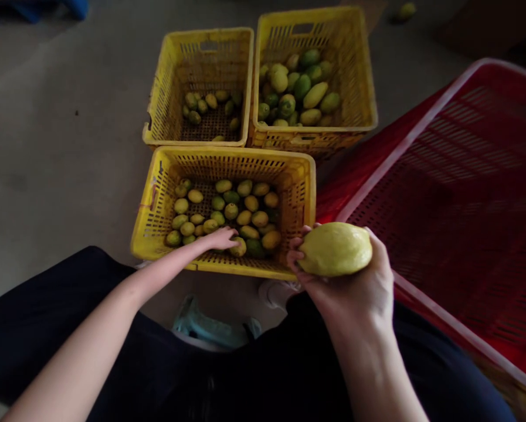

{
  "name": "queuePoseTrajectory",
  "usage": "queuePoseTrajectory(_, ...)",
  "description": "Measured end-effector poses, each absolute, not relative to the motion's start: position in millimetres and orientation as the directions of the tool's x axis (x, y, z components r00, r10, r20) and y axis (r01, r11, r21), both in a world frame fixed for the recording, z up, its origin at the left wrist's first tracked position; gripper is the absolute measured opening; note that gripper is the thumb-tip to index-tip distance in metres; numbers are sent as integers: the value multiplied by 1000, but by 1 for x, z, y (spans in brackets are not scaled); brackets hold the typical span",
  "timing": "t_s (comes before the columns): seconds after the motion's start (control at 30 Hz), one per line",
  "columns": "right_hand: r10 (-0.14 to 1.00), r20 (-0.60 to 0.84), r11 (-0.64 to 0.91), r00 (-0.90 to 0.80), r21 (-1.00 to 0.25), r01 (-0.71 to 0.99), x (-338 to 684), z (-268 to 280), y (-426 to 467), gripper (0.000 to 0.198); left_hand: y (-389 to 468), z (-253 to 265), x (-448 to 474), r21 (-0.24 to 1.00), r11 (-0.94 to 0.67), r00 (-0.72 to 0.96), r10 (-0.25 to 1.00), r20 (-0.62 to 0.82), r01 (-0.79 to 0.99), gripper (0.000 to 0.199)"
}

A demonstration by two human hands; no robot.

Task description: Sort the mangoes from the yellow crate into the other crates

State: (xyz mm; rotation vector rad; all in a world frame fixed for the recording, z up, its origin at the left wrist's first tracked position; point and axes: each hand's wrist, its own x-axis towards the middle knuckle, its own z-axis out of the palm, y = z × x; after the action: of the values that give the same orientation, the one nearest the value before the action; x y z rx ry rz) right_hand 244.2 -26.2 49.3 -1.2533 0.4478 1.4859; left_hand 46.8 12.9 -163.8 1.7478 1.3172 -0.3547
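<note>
A large pale-yellow lemon [336, 249] rests in my right hand [368, 264], whose fingers curl round its left side and underneath. It is held up close to the camera, beside the right end of the near yellow crate [143, 231]. My left hand [221, 238] reaches down into that crate, fingers stretched out and thumb apart. Its thumb is at the edge of a small yellow lemon [238, 248]; part of the fingers is hidden. Several yellow and green lemons [245, 217] lie loose around it on the crate's slatted floor.
Behind stand two more yellow crates: the left one [155, 97] holds a few small lemons, the right one [370, 88] larger yellow-green ones. A red crate [377, 176] stands high at the right. A light-blue object [210, 328] lies on the floor near my feet.
</note>
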Motion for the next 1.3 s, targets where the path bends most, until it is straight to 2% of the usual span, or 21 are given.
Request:
queuePoseTrajectory(0.07,474,-870,-353,139,-332,-875,245,51,-26,37,8,-171,68,483,-75,441,548,-711,872,51)
queuePoseTrajectory(0.13,474,-871,-364,131,-329,-871,246,53,-27,36,7,-177,82,431,-129,435,493,-753,893,63)
queuePoseTrajectory(0.23,482,-867,-364,126,-329,-871,251,55,-29,35,13,-180,83,355,-222,419,478,-772,908,75)
queuePoseTrajectory(0.3,507,-855,-357,111,-325,-875,255,56,-33,34,22,-178,72,306,-291,420,559,-715,907,68)
queuePoseTrajectory(0.37,557,-827,-350,81,-322,-880,260,54,-38,33,35,-172,55,212,-341,395,666,-633,916,53)
queuePoseTrajectory(0.47,620,-784,-352,40,-323,-879,264,50,-45,31,53,-163,33,122,-355,363,767,-530,927,37)
queuePoseTrajectory(0.6,629,-777,-368,20,-321,-873,267,48,-49,29,54,-166,32,184,-400,435,740,-513,898,30)
queuePoseTrajectory(0.73,598,-800,-361,38,-312,-879,266,51,-47,30,40,-189,62,262,-397,468,623,-626,880,27)
queuePoseTrajectory(0.83,577,-814,-341,67,-315,-886,267,53,-45,28,32,-208,81,275,-390,461,544,-701,879,44)
queuePoseTrajectory(0.97,569,-814,-313,117,-346,-884,269,51,-46,27,25,-222,82,290,-394,472,519,-713,872,76)
queuePoseTrajectory(1.07,588,-800,-305,120,-356,-883,271,49,-46,26,21,-224,75,303,-403,488,512,-707,863,84)
queuePoseTrajectory(1.17,569,-813,-312,121,-349,-884,270,52,-45,24,22,-222,75,309,-398,491,522,-697,864,73)
queuePoseTrajectory(1.3,518,-842,-343,151,-366,-865,267,59,-42,25,36,-216,87,324,-342,463,502,-730,882,29)
